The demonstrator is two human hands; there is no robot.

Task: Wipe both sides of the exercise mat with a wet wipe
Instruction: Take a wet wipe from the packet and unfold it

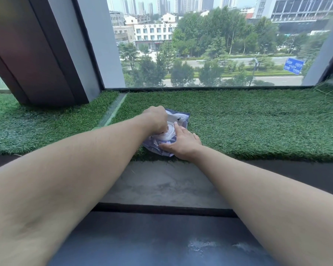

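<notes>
I am looking down from the head camera at both of my bare forearms reaching forward onto a window ledge (238, 121) covered in green artificial grass. Near the front edge of that ledge lies a soft blue-and-white pack of wet wipes (178, 120), lying flat on the grass.

My left hand (158, 118) is over the middle of the pack, its fingers curled downward and pinching a bit of white wet wipe (166, 134) at the pack's opening. My right hand (183, 143) lies flat on the near right part of the pack, fingers straight and spread, pressing it down against the grass; the index finger points toward the opening, just beside my left fingers.

In front of the ledge, closer to me, a grey concrete face (165, 183) drops down, and below it a dark blue-grey surface (152, 239) fills the bottom of the view between my arms. I cannot tell whether that surface is the exercise mat.

Behind the ledge a large window (210, 45) shows trees, a road, a blue road sign and city buildings. A dark pillar (46, 54) stands at the left end of the ledge.
</notes>
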